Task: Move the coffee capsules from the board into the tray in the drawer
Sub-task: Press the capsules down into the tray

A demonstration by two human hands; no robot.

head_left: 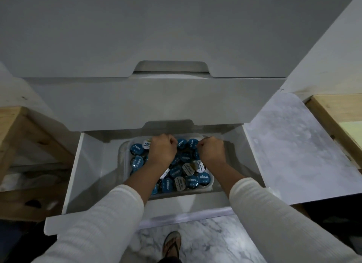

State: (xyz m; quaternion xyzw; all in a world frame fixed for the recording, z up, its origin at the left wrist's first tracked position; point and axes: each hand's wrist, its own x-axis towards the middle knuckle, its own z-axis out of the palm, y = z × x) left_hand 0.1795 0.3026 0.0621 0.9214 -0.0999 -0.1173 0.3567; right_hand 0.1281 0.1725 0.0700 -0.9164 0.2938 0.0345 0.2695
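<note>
While the drawer (pixel 82 165) stands open, I see my left hand (pixel 162 148) fisted over the tray's (pixel 123 155) far edge, coffee capsules (pixel 186 176) filling the tray, and my right hand (pixel 212 150) fisted beside it; whether either grips a capsule, I cannot tell.

Drawer (pixel 88 165): plain white walls and front, no pattern. Cabinet fronts (pixel 156 100) above: uniform pale grey. Tray (pixel 122 155): clear, colourless plastic. Coffee capsules (pixel 193 181): most lids blue with white lettering and small pale dots; several lids silver-white with dark lettering, 1 near the tray's far edge showing a yellow patch. Sleeves (pixel 101 219): off-white, fine ribbed texture. Floor (pixel 205 241) and the slab (pixel 290 145) at right: white-grey marble veining. Side frames (pixel 17 129): light natural wood. Sandal (pixel 172 243): tan with dark straps.
</note>
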